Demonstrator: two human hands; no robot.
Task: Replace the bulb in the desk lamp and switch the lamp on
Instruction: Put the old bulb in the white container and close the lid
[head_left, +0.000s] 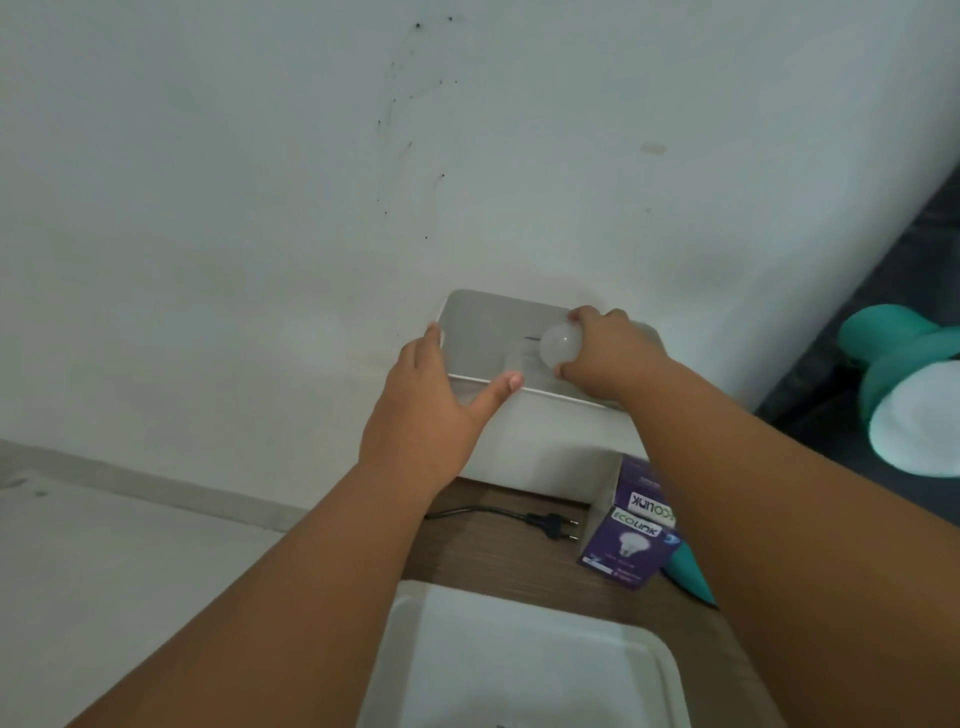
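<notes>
My right hand grips a white bulb and holds it just inside an open white bin that stands against the wall. On the bin's left front rim rests my left hand, thumb along the edge, fingers over the corner. The teal desk lamp shows at the far right, its white round head facing me. Part of its teal body pokes out beside my right forearm. A black plug on a cord lies unplugged on the wooden desk.
A purple bulb box stands open on the desk beside the plug. A white lid or tray lies at the near edge. The white wall rises right behind the bin.
</notes>
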